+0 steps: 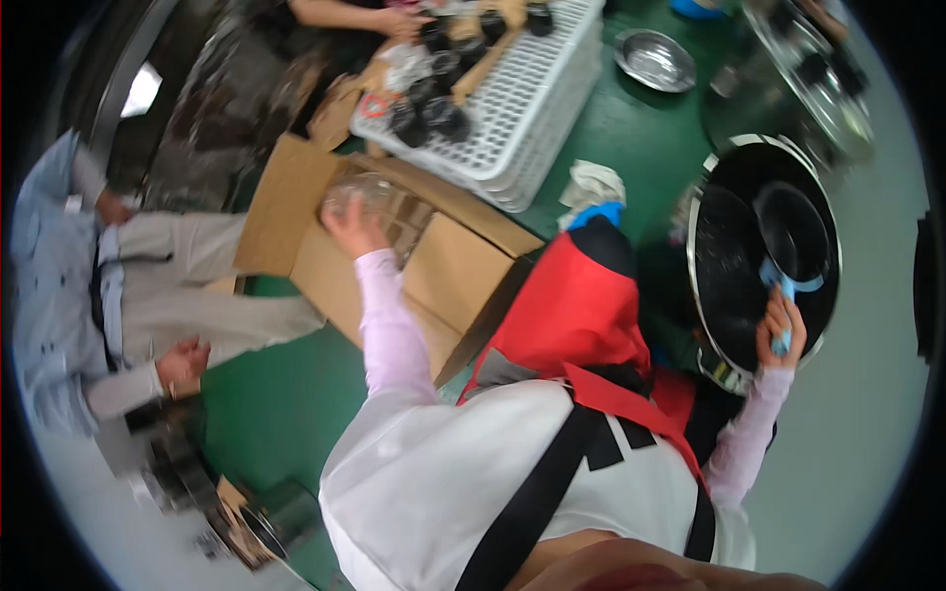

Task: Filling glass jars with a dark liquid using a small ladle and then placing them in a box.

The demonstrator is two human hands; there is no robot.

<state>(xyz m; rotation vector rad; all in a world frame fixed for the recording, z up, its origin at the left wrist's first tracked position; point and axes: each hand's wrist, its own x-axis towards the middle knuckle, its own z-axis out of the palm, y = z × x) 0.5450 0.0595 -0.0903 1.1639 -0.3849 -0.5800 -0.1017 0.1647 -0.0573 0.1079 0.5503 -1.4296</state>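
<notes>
My left hand (356, 227) is on a clear, rounded container (362, 193) at the open top of a cardboard box (458, 273). Cardboard dividers (405, 221) show inside the box, beside a raised flap. At the right, my right hand (780, 329) grips the light-blue handle of a dark ladle-like scoop (792, 233). The scoop's bowl is over a large round pot (695, 244) with a pale rim and very dark contents. Whether the scoop touches the contents cannot be told.
Stacked white perforated crates (510, 140) hold several dark jars (446, 118). A metal bowl (655, 60) and a crumpled cloth (593, 185) lie beyond. A large metal pot (761, 96) stands upper right. One person (55, 281) stands at left; another's hand (399, 22) reaches among the jars.
</notes>
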